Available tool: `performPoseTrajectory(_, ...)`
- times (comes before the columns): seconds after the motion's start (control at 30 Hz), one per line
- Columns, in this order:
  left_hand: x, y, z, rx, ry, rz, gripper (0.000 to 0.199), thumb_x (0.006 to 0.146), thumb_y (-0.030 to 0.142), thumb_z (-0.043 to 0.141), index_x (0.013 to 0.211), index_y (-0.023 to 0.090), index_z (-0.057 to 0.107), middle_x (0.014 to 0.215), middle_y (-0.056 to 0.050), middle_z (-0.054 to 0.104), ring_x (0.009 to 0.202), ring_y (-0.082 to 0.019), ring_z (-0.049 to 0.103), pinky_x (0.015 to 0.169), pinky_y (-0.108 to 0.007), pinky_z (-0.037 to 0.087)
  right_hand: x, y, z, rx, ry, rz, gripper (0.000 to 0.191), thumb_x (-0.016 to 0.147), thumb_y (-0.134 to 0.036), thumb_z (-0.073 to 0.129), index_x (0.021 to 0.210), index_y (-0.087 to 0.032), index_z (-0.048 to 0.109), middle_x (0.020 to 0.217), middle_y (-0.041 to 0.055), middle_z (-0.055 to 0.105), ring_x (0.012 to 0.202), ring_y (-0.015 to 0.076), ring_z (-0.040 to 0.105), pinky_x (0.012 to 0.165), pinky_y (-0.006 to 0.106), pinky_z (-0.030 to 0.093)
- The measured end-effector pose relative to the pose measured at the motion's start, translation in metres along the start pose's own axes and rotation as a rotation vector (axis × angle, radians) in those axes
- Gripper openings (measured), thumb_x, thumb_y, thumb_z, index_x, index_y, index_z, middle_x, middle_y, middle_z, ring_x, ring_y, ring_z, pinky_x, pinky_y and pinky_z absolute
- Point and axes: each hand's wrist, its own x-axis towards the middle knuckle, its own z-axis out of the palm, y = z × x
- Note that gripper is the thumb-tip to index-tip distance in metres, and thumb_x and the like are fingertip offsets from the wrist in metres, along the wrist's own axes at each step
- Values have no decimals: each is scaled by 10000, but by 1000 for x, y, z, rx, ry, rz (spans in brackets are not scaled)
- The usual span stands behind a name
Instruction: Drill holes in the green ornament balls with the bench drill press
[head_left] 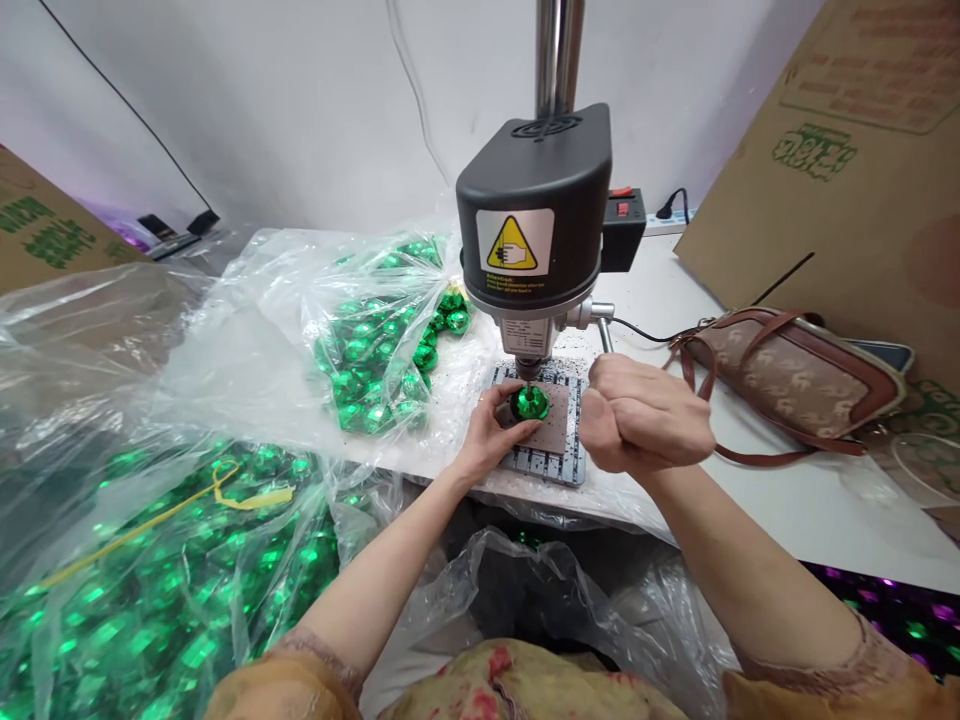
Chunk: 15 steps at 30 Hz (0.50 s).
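Observation:
A shiny green faceted ball sits on a brown pad directly under the chuck of a black bench drill press. The pad lies on a slotted metal drill table. My left hand grips the ball from the left side, with its fingers around the lower edge. My right hand is a closed fist to the right of the ball, shut around the lower end of the feed lever. The drill bit's tip is hidden behind the ball's top.
A clear plastic bag of green balls lies left of the drill, and a larger bag fills the lower left. A brown handbag stands on the white bench to the right. Cardboard sheets lean behind it.

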Motion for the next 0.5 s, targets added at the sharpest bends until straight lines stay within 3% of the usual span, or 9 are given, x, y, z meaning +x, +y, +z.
performPoseTrajectory(0.07,0,1,1,-1,10,-2,552,724,352,870,1202,216,627,1266,-106,666,1245,-290,602,1115,-485,438,8,-2,2,-38,41,87,444,796,37,531,582,-193,217,504,-67,218,433,39,232,430,263,209)
performPoseTrajectory(0.2,0,4,4,-15,42,-26,536,733,354,861,1195,212,630,1236,-100,676,1206,-271,628,1087,-463,472,37,-2,9,-146,227,466,470,923,-111,549,512,-180,332,464,-50,308,417,45,288,437,269,219)
performPoseTrajectory(0.27,-3,10,5,14,85,-42,514,728,338,860,1168,205,629,1181,-97,687,1141,-262,653,1035,-447,506,52,1,10,-157,257,602,479,938,-129,550,499,-179,364,463,-45,342,426,45,314,469,258,254)
performPoseTrajectory(0.4,-33,27,4,194,174,60,449,752,328,829,1136,218,623,1103,-82,676,1050,-251,666,933,-412,542,64,9,8,-74,226,678,468,938,-128,543,491,-171,409,456,-43,362,431,38,329,503,251,260)
performPoseTrajectory(0.5,-80,30,1,260,9,229,425,789,327,799,1171,242,633,1099,-76,661,1025,-231,675,885,-369,562,62,14,7,-9,255,605,456,917,-124,587,491,-177,433,434,-45,372,403,48,304,465,267,241)
